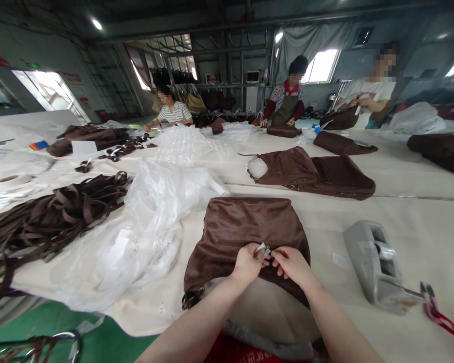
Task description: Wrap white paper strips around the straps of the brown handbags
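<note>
Brown bag (249,220), leathery, creased; left hand (248,261) pinching white slip (262,247), right hand (292,261) brassy pull (268,247).

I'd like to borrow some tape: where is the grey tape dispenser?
In the head view, the grey tape dispenser sits on the table at right, between the nearest brown bag and the red-handled tool.

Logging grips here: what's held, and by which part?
The left hand pinches a small white slip by its lower edge; what the right hand holds is unclear.
</note>
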Available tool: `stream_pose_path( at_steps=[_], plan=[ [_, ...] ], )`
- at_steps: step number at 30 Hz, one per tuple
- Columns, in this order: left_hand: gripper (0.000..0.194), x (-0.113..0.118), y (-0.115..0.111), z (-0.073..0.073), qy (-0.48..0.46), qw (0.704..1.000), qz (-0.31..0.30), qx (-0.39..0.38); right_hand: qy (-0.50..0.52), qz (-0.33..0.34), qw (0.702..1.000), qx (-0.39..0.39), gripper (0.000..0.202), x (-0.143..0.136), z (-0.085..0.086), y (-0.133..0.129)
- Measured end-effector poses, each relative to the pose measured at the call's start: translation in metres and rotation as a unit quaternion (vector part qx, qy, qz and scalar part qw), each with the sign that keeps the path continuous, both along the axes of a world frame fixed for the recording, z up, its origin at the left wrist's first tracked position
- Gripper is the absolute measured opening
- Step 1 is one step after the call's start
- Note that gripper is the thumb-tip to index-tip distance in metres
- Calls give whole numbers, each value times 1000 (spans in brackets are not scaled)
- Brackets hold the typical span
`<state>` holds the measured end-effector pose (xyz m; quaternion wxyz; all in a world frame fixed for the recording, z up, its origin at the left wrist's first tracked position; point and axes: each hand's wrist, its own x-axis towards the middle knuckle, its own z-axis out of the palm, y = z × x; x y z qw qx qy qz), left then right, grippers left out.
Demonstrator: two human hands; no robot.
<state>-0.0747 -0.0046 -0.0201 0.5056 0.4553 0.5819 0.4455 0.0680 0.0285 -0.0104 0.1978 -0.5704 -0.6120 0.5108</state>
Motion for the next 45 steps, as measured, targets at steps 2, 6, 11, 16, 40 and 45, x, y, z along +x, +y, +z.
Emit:
stream_pose_path(
  at_steps=[2,6,11,16,40,45],
  plan=[
    [17,0,0,0,8,1000,-1,3,13,25,1000,-9,26,-3,-1,0],
    [18,-1,0,-1,40,999,-4,12,26,1,999,26,17,-10,-2,-3],
    [18,-4,-5,4,212,967,16,140,91,-51,994,10,14,-14,-3,-1],
    [23,-6,-14,11,277,942,11,189,206,-63,975,-57,26,-13,-2,1],
    [30,-11,-16,13,402,877,-1,263,295,-136,940,-102,29,-22,-10,-2],
    [32,-16,-20,12,471,829,-47,298,307,-145,932,-127,30,-21,-7,-2]
  ],
)
